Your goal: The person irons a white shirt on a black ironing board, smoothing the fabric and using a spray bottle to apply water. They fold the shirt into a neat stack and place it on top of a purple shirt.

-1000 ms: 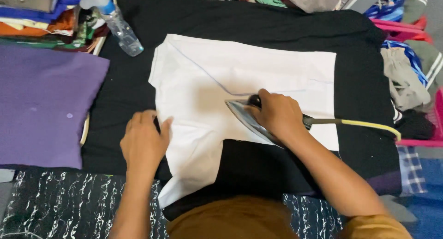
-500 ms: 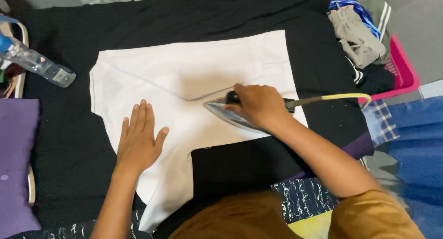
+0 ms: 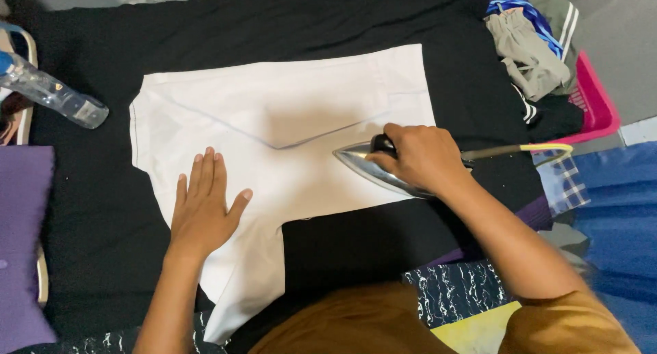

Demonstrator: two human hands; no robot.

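Note:
A white garment (image 3: 287,121) lies spread flat on a black cloth (image 3: 89,210). My right hand (image 3: 421,155) grips the handle of a silver clothes iron (image 3: 369,166), whose pointed tip faces left on the garment's right half. Its cord (image 3: 520,149) runs off to the right. My left hand (image 3: 204,207) lies flat with fingers spread on the garment's lower left part, pressing the fabric down, a short way left of the iron.
A clear plastic spray bottle (image 3: 51,90) lies at the upper left on the black cloth. A pink basket (image 3: 595,104) heaped with clothes stands at the upper right. Purple fabric (image 3: 20,258) sits at the left edge, and blue fabric (image 3: 616,210) at the right.
My head view has shifted left and nearer. My left hand has opened flat and slid down the garment. The iron in my right hand has stayed on the garment's right half.

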